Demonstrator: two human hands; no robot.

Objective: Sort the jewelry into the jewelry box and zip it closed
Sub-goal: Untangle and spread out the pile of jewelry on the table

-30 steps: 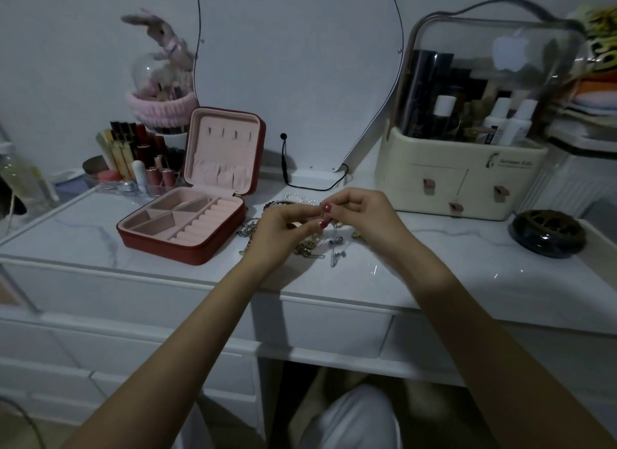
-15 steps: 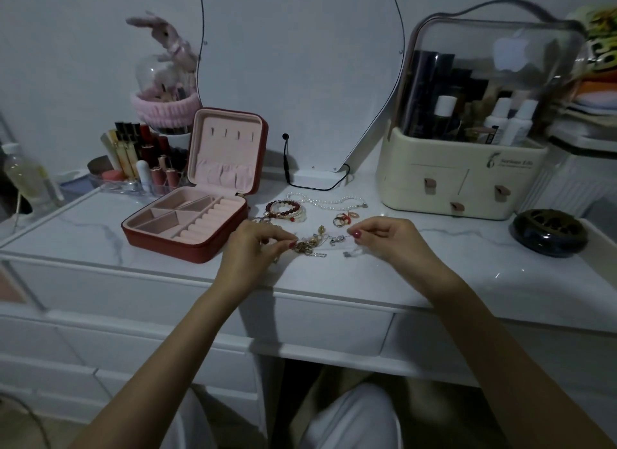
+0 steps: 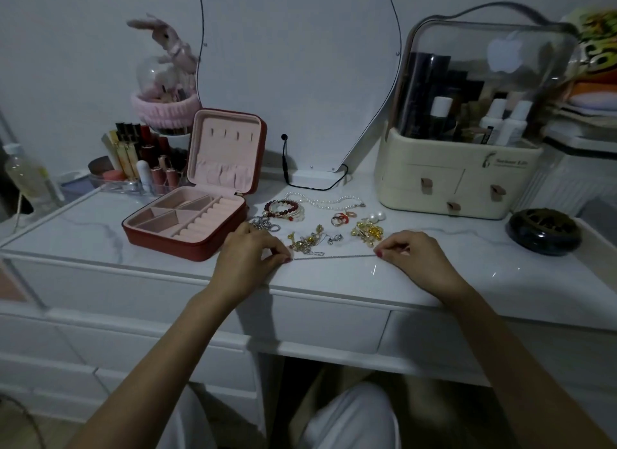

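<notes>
Silver thin chain (image 3: 334, 257) is pinched straight by the left hand (image 3: 248, 258) and right hand (image 3: 412, 255). Next, it likely must be lifted into the open red jewelry box (image 3: 187, 223).

thin chain (image 3: 334, 257) stretched flat, jewelry box (image 3: 187, 228) open

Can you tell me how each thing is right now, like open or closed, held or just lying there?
jewelry box: open, lid up, compartments look empty.
thin chain: stretched straight on the table between both hands.
left hand: pinches one end of the chain.
right hand: pinches the other end.
pearl necklace: lying loose.
beaded bracelets: lying loose.
rings: lying loose.
cosmetics case: closed, drawers shut.
</notes>
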